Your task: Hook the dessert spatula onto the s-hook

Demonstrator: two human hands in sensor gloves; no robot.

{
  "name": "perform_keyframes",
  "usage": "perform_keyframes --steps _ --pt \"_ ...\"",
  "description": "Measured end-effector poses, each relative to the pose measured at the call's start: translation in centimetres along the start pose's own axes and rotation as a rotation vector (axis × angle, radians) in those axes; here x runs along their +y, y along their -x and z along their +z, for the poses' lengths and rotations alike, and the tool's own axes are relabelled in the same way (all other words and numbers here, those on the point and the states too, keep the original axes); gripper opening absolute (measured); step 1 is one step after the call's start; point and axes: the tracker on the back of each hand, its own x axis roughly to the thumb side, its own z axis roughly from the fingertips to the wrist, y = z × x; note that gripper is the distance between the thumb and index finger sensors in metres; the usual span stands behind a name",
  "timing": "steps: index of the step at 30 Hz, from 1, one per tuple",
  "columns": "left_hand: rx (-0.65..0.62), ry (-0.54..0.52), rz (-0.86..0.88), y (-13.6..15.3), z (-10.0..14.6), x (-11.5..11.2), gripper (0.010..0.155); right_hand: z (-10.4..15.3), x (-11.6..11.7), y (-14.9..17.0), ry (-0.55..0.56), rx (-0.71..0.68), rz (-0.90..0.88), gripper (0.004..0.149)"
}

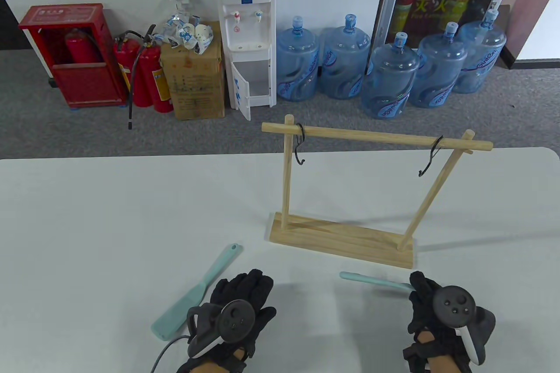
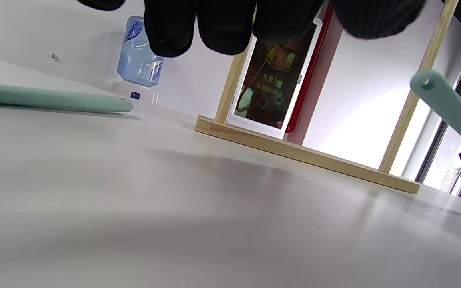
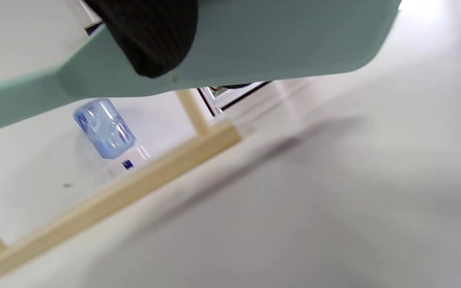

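Note:
A wooden rack (image 1: 341,244) stands on the white table (image 1: 109,215) with two black s-hooks on its top bar, one at the left (image 1: 299,145) and one at the right (image 1: 431,156). My right hand (image 1: 426,298) holds a mint spatula (image 1: 372,280) by its blade, lifted a little, handle pointing left; the blade fills the top of the right wrist view (image 3: 254,36). A second mint spatula (image 1: 197,290) lies flat on the table just left of my left hand (image 1: 245,294), which hovers open and empty. That spatula also shows in the left wrist view (image 2: 50,100).
The rack's base (image 2: 306,156) lies just beyond both hands. Off the table's far edge are water bottles (image 1: 389,80), a water dispenser (image 1: 247,36), a cardboard box (image 1: 192,80) and red fire extinguishers (image 1: 148,71).

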Motion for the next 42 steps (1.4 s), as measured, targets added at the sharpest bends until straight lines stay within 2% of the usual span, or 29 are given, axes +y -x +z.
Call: perform_keyframes --steps 7,10,12,18,26,37,42 --pt "0.002 -0.007 0.003 0.1 -0.1 0.1 0.066 0.2 -0.8 -3.2 0.02 -0.073 -0.207 0.058" --pt "0.002 -0.009 0.004 0.1 0.0 0.1 0.066 0.3 -1.3 -3.8 0.006 -0.066 -0.365 0.057" --pt "0.001 -0.012 0.006 0.1 0.0 0.1 0.065 0.2 -1.7 -4.1 -0.021 -0.054 -0.48 0.057" --pt "0.002 -0.018 0.011 0.2 0.0 0.2 0.066 -0.1 -2.9 -4.4 -0.021 0.006 -0.624 0.057" --pt "0.003 -0.017 0.014 0.3 0.0 0.3 0.066 -0.2 -4.2 -5.3 0.037 0.13 -0.843 0.059" --pt "0.005 -0.018 0.018 0.4 0.0 0.3 0.066 -0.1 -4.9 -6.0 0.109 0.305 -0.788 0.06" --pt "0.01 -0.017 0.024 0.5 0.1 0.4 0.066 -0.3 -4.4 -5.3 0.089 0.356 -0.804 0.06"
